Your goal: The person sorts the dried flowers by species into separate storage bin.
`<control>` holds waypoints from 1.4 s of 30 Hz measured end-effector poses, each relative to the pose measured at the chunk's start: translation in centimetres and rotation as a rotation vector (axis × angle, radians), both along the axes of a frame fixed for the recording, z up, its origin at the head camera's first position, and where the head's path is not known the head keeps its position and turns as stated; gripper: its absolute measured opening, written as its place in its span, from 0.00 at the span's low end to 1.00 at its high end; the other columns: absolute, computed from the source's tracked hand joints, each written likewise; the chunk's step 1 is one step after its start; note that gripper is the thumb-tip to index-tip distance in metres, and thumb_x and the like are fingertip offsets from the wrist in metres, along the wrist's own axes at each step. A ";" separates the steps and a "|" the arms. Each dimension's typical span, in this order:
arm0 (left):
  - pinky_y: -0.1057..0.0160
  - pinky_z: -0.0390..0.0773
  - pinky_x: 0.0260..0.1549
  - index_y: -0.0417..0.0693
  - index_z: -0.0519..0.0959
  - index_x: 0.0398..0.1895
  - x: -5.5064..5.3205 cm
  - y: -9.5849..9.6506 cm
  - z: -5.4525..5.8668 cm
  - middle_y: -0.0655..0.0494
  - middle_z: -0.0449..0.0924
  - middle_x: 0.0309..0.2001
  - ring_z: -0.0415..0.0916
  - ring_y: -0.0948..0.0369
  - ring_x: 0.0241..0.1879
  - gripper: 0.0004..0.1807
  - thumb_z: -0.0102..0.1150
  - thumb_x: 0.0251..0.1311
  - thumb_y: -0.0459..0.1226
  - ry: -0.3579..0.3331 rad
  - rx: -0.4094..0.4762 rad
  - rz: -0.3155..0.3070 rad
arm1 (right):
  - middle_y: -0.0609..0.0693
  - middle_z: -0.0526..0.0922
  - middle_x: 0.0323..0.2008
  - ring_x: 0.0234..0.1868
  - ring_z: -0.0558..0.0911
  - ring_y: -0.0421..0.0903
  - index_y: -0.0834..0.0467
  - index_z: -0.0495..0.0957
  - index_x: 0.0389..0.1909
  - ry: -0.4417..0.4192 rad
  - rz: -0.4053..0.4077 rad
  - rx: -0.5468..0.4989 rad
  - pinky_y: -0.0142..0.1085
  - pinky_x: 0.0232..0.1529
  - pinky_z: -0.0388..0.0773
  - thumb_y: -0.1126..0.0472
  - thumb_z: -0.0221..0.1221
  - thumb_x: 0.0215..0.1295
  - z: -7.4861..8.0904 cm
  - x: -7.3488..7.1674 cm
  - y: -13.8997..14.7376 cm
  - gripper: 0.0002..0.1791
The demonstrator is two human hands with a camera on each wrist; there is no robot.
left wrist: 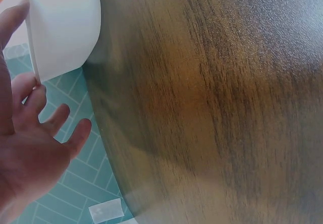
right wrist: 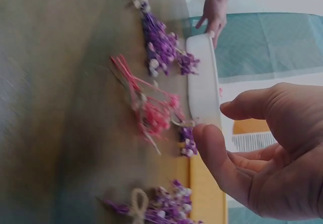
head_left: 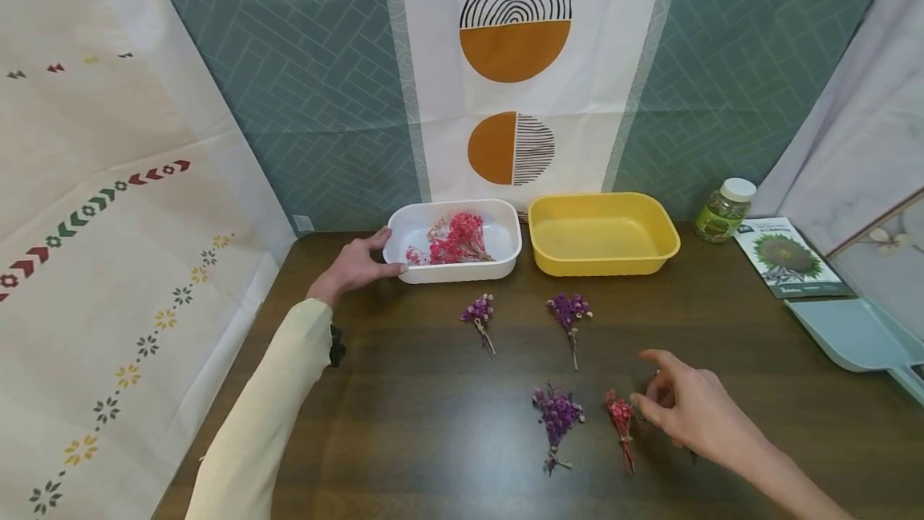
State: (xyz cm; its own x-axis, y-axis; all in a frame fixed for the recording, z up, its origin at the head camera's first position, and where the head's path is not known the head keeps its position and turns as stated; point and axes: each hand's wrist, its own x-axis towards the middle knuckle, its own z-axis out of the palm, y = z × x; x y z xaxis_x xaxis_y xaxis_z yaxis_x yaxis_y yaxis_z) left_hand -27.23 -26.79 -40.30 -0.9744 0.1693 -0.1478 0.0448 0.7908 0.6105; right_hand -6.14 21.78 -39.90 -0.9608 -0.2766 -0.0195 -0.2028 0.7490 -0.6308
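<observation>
My left hand [head_left: 357, 265] holds the left end of a white plastic basin [head_left: 508, 267], with thumb and fingers at its rim [left wrist: 31, 37]. Pink dried flowers [head_left: 462, 237] lie inside. Over the table's right side hovers my right hand [head_left: 696, 408], thumb and forefinger apart and nothing between them. Just left of it lies a red dried-flower bunch [head_left: 621, 424], with a purple bunch [head_left: 557, 420] beyond. Beneath the right hand, mostly hidden in the head view, is another purple bunch tied with twine [right wrist: 151, 206]. Two smaller purple bunches [head_left: 480, 315] [head_left: 570, 315] lie before the basins.
A yellow basin [head_left: 602, 259] stands right of the white one. Farther right are a jar with a white lid [head_left: 724, 211], a seed packet with a green flower picture [head_left: 790, 257] and a pale blue dustpan [head_left: 862, 335]. Cloths hang behind and beside the dark wooden table [head_left: 404, 424].
</observation>
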 end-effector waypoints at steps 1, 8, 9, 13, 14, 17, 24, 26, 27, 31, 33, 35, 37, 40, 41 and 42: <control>0.35 0.58 0.65 0.56 0.48 0.80 0.0 0.0 0.0 0.50 0.43 0.79 0.46 0.43 0.76 0.57 0.70 0.53 0.57 0.000 0.000 0.000 | 0.40 0.78 0.24 0.12 0.71 0.36 0.72 0.68 0.60 -0.003 -0.006 0.001 0.33 0.16 0.72 0.63 0.69 0.61 -0.2 0.2 -0.1 0.31; 0.35 0.58 0.65 0.54 0.48 0.80 0.1 0.0 0.1 0.50 0.43 0.79 0.46 0.43 0.76 0.56 0.70 0.54 0.56 0.006 -0.006 -0.002 | 0.44 0.77 0.25 0.12 0.74 0.42 0.72 0.67 0.61 -0.145 -0.085 -0.006 0.34 0.14 0.74 0.63 0.70 0.59 -1.3 1.6 -0.9 0.34; 0.35 0.59 0.65 0.54 0.48 0.80 0.1 0.0 0.1 0.50 0.43 0.79 0.46 0.43 0.76 0.56 0.70 0.54 0.56 0.006 -0.003 0.001 | 0.45 0.77 0.25 0.12 0.74 0.42 0.72 0.67 0.61 -0.163 -0.091 -0.010 0.34 0.14 0.74 0.63 0.70 0.59 -1.4 1.7 -1.1 0.34; 0.35 0.58 0.65 0.54 0.49 0.80 0.0 0.0 0.0 0.50 0.44 0.79 0.46 0.44 0.76 0.55 0.70 0.55 0.55 0.009 0.001 -0.003 | 0.44 0.76 0.23 0.11 0.74 0.43 0.72 0.66 0.62 -0.185 -0.112 0.022 0.34 0.16 0.75 0.61 0.71 0.58 -2.0 2.1 -1.4 0.36; 0.36 0.59 0.65 0.54 0.49 0.80 -0.1 0.0 0.0 0.50 0.44 0.79 0.46 0.44 0.76 0.55 0.70 0.55 0.55 0.010 0.002 -0.002 | 0.44 0.76 0.23 0.11 0.74 0.43 0.72 0.65 0.63 -0.185 -0.118 0.035 0.34 0.18 0.75 0.61 0.71 0.58 -2.2 2.2 -1.5 0.37; 0.35 0.59 0.65 0.55 0.49 0.80 -0.1 -0.1 -0.1 0.50 0.44 0.79 0.46 0.43 0.76 0.55 0.70 0.55 0.55 0.006 0.003 -0.004 | 0.44 0.76 0.23 0.10 0.74 0.43 0.72 0.65 0.63 -0.185 -0.140 0.067 0.34 0.20 0.75 0.62 0.72 0.56 -2.8 2.4 -1.8 0.38; 0.35 0.59 0.65 0.56 0.48 0.80 0.0 -0.1 -0.2 0.52 0.43 0.79 0.46 0.43 0.76 0.56 0.70 0.54 0.57 -0.006 0.004 -0.001 | 0.45 0.76 0.22 0.10 0.74 0.43 0.73 0.64 0.63 -0.203 -0.176 0.082 0.35 0.18 0.74 0.62 0.73 0.55 -3.7 2.4 -2.3 0.40; 0.35 0.59 0.65 0.56 0.48 0.80 0.0 -0.2 -0.2 0.52 0.43 0.79 0.46 0.43 0.76 0.57 0.70 0.53 0.57 -0.003 0.004 0.000 | 0.44 0.76 0.21 0.10 0.74 0.43 0.73 0.64 0.63 -0.194 -0.173 0.087 0.36 0.20 0.74 0.62 0.73 0.55 -3.9 2.4 -2.3 0.40; 0.35 0.59 0.65 0.56 0.48 0.80 0.0 -0.1 -0.2 0.52 0.43 0.79 0.46 0.43 0.76 0.56 0.70 0.54 0.57 -0.002 0.004 -0.001 | 0.44 0.75 0.21 0.11 0.73 0.43 0.73 0.64 0.63 -0.186 -0.170 0.090 0.36 0.20 0.74 0.62 0.73 0.54 -3.9 2.4 -2.3 0.40; 0.35 0.59 0.65 0.56 0.48 0.80 0.0 -0.1 -0.1 0.51 0.43 0.80 0.46 0.43 0.76 0.56 0.70 0.54 0.57 -0.004 0.003 -0.002 | 0.43 0.75 0.19 0.14 0.73 0.41 0.70 0.68 0.60 -0.135 -0.152 0.102 0.37 0.22 0.73 0.63 0.74 0.52 -4.3 2.4 -2.4 0.37; 0.35 0.59 0.65 0.56 0.48 0.80 0.0 -0.1 -0.1 0.52 0.43 0.80 0.46 0.43 0.76 0.57 0.70 0.54 0.57 -0.007 0.004 -0.004 | 0.42 0.75 0.19 0.16 0.72 0.39 0.69 0.70 0.58 -0.108 -0.145 0.108 0.37 0.22 0.73 0.64 0.74 0.51 -4.4 2.4 -2.5 0.35; 0.35 0.58 0.65 0.56 0.48 0.80 0.0 -0.1 -0.1 0.51 0.43 0.80 0.46 0.43 0.75 0.57 0.70 0.54 0.57 -0.005 0.004 -0.004 | 0.42 0.75 0.19 0.17 0.73 0.39 0.68 0.71 0.58 -0.085 -0.140 0.110 0.37 0.22 0.73 0.65 0.75 0.50 -4.5 2.4 -2.5 0.34; 0.35 0.58 0.65 0.55 0.48 0.80 0.0 0.0 -0.1 0.51 0.43 0.80 0.46 0.43 0.75 0.56 0.70 0.54 0.56 -0.001 0.002 -0.005 | 0.41 0.75 0.18 0.17 0.73 0.38 0.68 0.72 0.57 -0.080 -0.139 0.111 0.37 0.23 0.73 0.66 0.74 0.50 -4.6 2.4 -2.5 0.33; 0.35 0.58 0.65 0.55 0.48 0.80 -0.1 0.0 0.0 0.50 0.43 0.79 0.46 0.43 0.76 0.55 0.70 0.55 0.55 0.003 -0.004 -0.004 | 0.40 0.75 0.18 0.17 0.72 0.38 0.67 0.73 0.57 -0.086 -0.139 0.112 0.36 0.22 0.73 0.68 0.74 0.51 -4.7 2.5 -2.6 0.32; 0.35 0.59 0.65 0.55 0.48 0.80 -0.1 0.0 -0.1 0.50 0.43 0.79 0.46 0.43 0.76 0.55 0.70 0.55 0.55 0.002 -0.006 -0.003 | 0.40 0.74 0.17 0.17 0.72 0.38 0.67 0.73 0.57 -0.084 -0.139 0.114 0.36 0.22 0.72 0.68 0.73 0.51 -4.7 2.5 -2.6 0.32; 0.35 0.59 0.65 0.55 0.49 0.80 -0.2 0.1 -0.1 0.51 0.43 0.79 0.46 0.43 0.76 0.55 0.70 0.55 0.55 0.001 -0.007 -0.002 | 0.40 0.74 0.17 0.17 0.72 0.37 0.67 0.73 0.57 -0.085 -0.138 0.116 0.36 0.22 0.72 0.68 0.73 0.51 -4.8 2.5 -2.6 0.31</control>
State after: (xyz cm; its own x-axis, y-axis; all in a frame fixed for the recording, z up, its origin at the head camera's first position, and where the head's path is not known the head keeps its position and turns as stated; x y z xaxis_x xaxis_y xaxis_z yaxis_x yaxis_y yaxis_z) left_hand -27.38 -26.74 -40.35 -0.9742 0.1707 -0.1477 0.0476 0.7951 0.6046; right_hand -3.65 19.18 -44.68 -0.9831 -0.1331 -0.1257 -0.0427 0.8345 -0.5494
